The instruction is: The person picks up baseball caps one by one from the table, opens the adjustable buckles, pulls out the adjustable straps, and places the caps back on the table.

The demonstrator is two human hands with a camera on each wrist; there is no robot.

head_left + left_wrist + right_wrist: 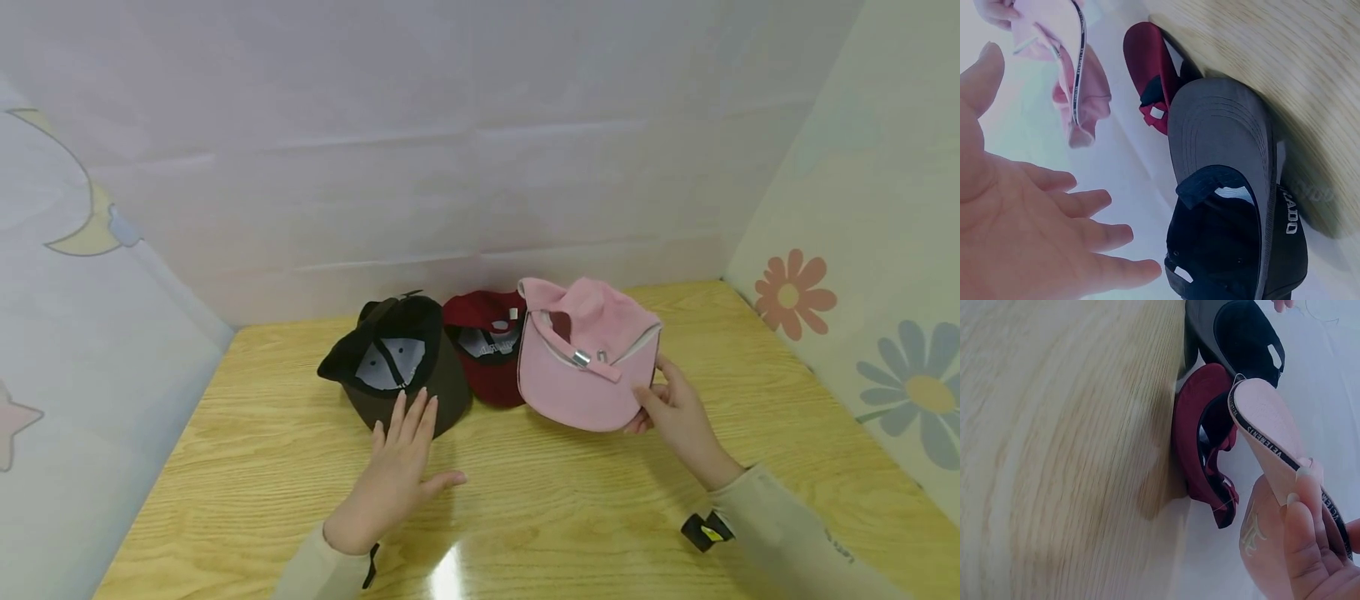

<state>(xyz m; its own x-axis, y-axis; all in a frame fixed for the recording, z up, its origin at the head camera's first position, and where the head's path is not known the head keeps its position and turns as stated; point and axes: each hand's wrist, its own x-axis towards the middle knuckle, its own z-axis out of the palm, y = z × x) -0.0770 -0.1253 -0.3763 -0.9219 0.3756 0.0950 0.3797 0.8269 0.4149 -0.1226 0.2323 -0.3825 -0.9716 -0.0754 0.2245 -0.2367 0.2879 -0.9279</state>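
Note:
My right hand (671,408) pinches the brim of a pink cap (577,358) at its right edge, the strap and buckle facing me. The right wrist view shows the fingers on the lettered edge of this pink cap (1266,425), held above the table. My left hand (401,467) has its fingers spread over the front of a black cap (450,375), holding nothing; the left wrist view shows a gap between the fingers and the black cap (1222,125). Between the two caps sits a dark red cap (491,387), partly covered by the pink one.
The caps are near the back of a wooden table (555,517), against a pale wall (375,167). Side panels with printed flowers (787,296) and a moon (93,225) flank the table. A black wrist device (705,531) hangs at the right sleeve.

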